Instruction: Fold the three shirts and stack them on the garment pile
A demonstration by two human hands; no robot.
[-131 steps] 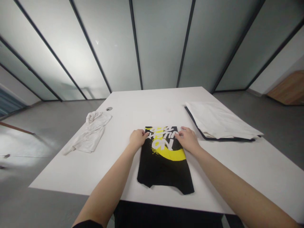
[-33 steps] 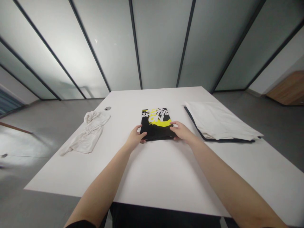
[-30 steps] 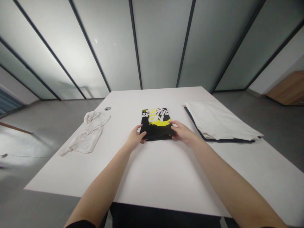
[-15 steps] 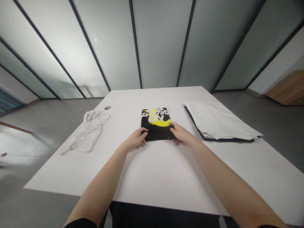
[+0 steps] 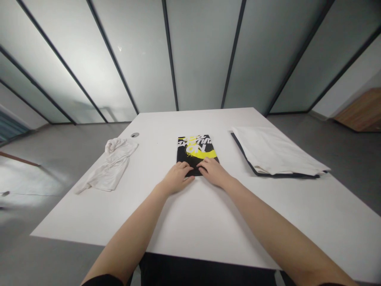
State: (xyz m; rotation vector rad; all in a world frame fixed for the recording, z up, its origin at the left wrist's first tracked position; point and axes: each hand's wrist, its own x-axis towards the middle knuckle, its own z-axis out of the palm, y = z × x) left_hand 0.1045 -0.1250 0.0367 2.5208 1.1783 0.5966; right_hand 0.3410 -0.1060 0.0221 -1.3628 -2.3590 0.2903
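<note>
A folded black cloth (image 5: 195, 150) with white lettering and a yellow band lies flat at the middle of the white table (image 5: 190, 222). My left hand (image 5: 177, 178) rests on its near left corner, fingers spread and lying flat. On the near right part of the cloth lies my right hand (image 5: 214, 171), its fingers also laid out flat and pointing toward the left hand. The two hands are close together but apart. Neither one grips the cloth, and they cover parts of its near edge.
A crumpled white garment (image 5: 114, 165) lies on the table's left side. On the right, folded white cloth (image 5: 274, 151) sits over a dark one. A round grommet (image 5: 135, 135) is set near the far left edge. Frosted panels stand behind.
Both hands have let go of the cloth's side edges and moved inward, onto its near part. The cloth has stayed in about the same place.
</note>
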